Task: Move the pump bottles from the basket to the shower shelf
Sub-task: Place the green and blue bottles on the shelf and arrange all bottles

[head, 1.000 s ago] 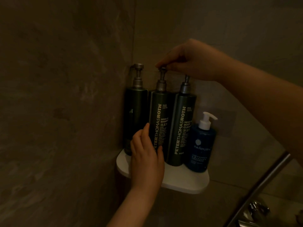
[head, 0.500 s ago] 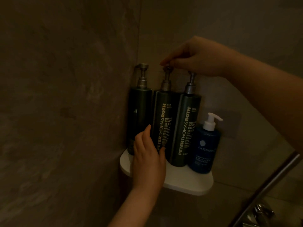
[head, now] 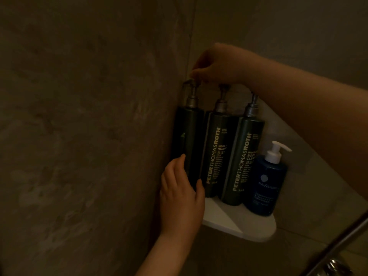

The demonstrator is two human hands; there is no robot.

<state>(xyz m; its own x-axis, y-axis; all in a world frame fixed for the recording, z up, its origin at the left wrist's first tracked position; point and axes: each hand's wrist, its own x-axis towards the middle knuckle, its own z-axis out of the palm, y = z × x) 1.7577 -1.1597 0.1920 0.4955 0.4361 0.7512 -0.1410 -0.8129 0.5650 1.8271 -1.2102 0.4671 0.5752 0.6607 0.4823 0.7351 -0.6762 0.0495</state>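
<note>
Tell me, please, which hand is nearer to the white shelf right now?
Left. The left hand holds the leftmost dark bottle low down, right at the left edge of the shelf; the right hand is high above it, fingers on that bottle's pump.

Left hand and right hand hold leftmost bottle.

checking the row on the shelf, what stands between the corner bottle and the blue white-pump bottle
In the head view, two Peter Thomas Roth pump bottles: the shampoo next to the corner bottle, then the body cleanser beside the blue bottle.
</note>
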